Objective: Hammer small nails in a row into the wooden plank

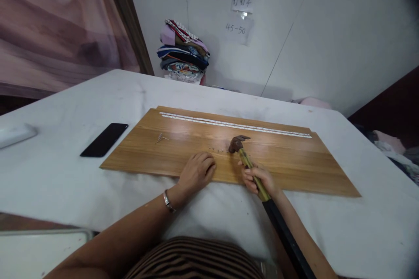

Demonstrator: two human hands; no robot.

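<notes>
A claw hammer (236, 144) with a rusty brown head and a yellow and black handle is gripped in my right hand (258, 178), just below the head. Its head is low over a wood-grain board (288, 161), beside a short row of small nail heads (222, 150); whether it touches the board I cannot tell. My left hand (197, 169) rests on the front edge of the board, left of the hammer, with fingers curled; the inside of the hand is hidden. Several loose nails (161, 138) lie on the board's left part.
Two white measuring strips (235, 125) run along the board's back. A black phone (104, 140) lies left of the board on the white-covered table (59, 174). At the far left is a white object (16, 134). Folded clothes (183, 52) are stacked by the wall.
</notes>
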